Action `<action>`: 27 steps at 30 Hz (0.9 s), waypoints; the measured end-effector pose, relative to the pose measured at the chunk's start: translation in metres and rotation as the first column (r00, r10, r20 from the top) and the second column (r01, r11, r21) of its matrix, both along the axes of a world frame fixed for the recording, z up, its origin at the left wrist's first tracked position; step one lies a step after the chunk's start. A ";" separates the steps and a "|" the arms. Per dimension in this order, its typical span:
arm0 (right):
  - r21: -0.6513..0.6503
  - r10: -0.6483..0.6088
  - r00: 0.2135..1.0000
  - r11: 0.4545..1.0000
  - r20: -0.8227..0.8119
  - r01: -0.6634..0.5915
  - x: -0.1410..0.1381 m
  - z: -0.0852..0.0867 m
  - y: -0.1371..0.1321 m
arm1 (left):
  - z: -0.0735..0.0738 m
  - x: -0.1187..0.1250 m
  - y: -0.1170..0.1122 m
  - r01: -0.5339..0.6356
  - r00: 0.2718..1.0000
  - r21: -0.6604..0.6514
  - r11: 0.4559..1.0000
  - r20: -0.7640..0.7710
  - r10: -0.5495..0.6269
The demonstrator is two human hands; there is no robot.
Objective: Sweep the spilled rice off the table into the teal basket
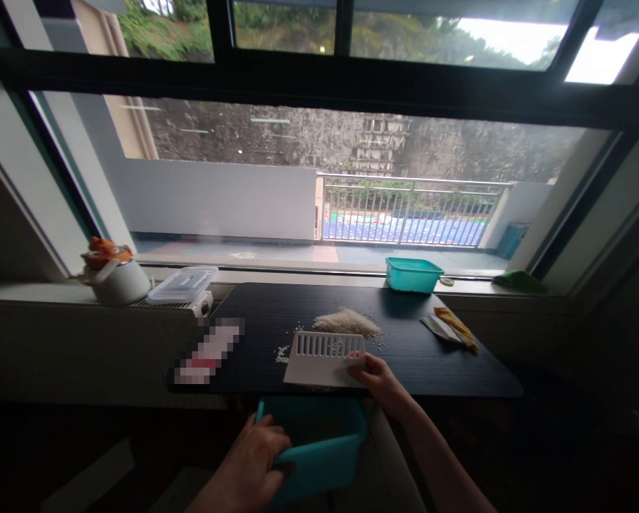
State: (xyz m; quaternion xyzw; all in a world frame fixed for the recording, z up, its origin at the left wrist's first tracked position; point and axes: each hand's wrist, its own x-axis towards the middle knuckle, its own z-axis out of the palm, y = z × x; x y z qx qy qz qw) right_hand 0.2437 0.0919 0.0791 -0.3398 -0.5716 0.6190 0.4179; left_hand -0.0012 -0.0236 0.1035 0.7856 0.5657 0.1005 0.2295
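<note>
My left hand (263,452) grips the left rim of a teal plastic bin (330,456), which sits just below the front edge of the dark table (420,370). Between the fingers and thumb of my right hand (380,381) is the right side of a white slotted plastic panel (319,370). The panel lies over the table near its front edge, its row of slots facing away from me. Just beyond it is a heap of white rice-like grains (348,323), with loose grains scattered to the left. The bin's inside is too dark to make out.
A second teal bin (412,276) stands at the table's back right. Yellow and white packets (452,329) lie on the right side. On the left are a blurred pinkish item (209,353), a clear lid (183,285) and a white pot (121,281) with something orange on top.
</note>
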 end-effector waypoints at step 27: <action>0.028 -0.172 0.984 0.984 -0.050 0.173 -0.050 0.002 0.046 | -0.001 -0.013 0.002 -0.039 0.999 0.003 0.999 -0.027 0.039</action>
